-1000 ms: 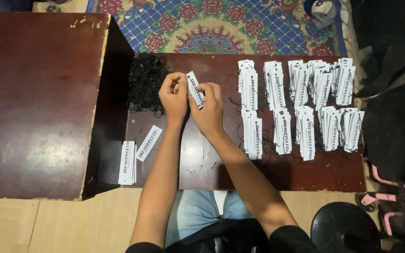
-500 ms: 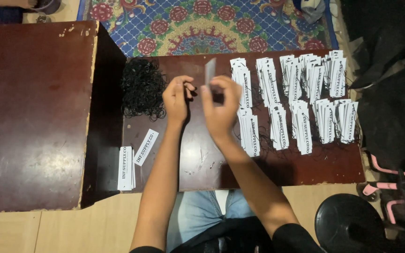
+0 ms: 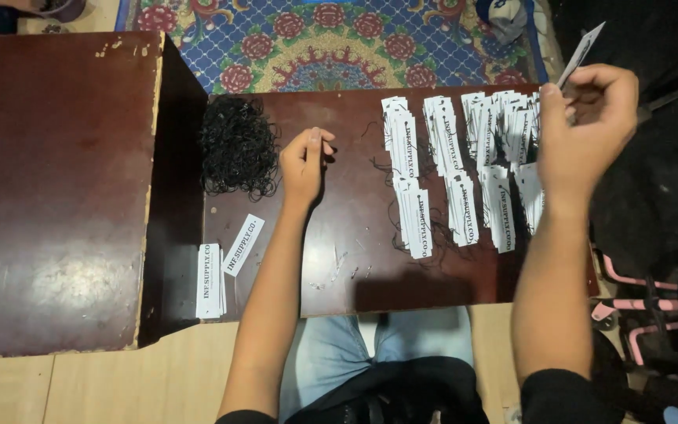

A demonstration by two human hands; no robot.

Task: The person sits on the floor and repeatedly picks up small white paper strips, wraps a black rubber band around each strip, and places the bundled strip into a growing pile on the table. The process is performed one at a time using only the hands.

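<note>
Your right hand (image 3: 586,126) pinches a tag (image 3: 582,52); left hand (image 3: 304,161) closes near the strings (image 3: 237,145). Many strung tags (image 3: 453,169) lie right, few blanks (image 3: 209,279) left.

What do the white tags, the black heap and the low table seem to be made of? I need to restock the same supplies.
The white tags look like matte card or stiff paper: flat, thin, with crisp edges. The black heap seems to be thin cord or elastic loops, tangled and curly; which fibre, I cannot tell. The low table looks like dark reddish-brown wood or veneer with a glossy finish that reflects light.
</note>
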